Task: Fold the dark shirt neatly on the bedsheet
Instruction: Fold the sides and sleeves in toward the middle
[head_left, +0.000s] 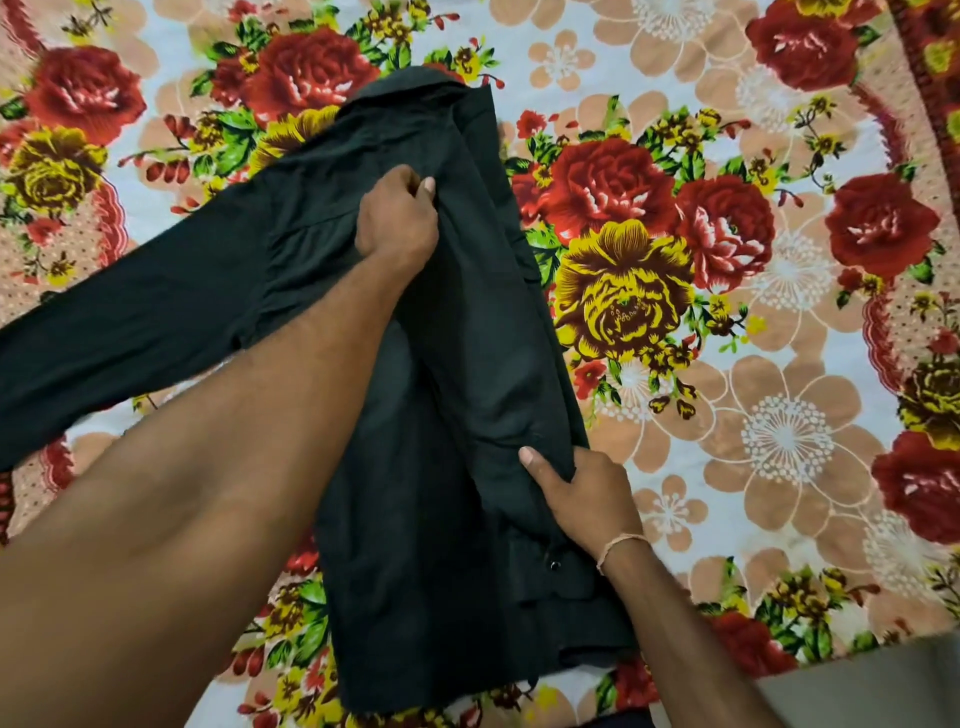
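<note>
Dark shirt (467, 364) is lying on the floral bedsheet (753, 441), roughly in the middle of the bed, collar end pointing away and hem end near the person; one long sleeve (130, 322) sticks out flat to the left across the roses; the right side of the shirt looks already folded in over the body, so that edge runs pretty straight. Both hands are on it; left hand (397, 218) is up near the chest area with fingers curled, pinching a bit of fabric; right hand (582, 493) is lower down on the right edge, fingers and thumb gripping the cloth; a thin thread bracelet (621, 548) sits on that wrist.
</note>
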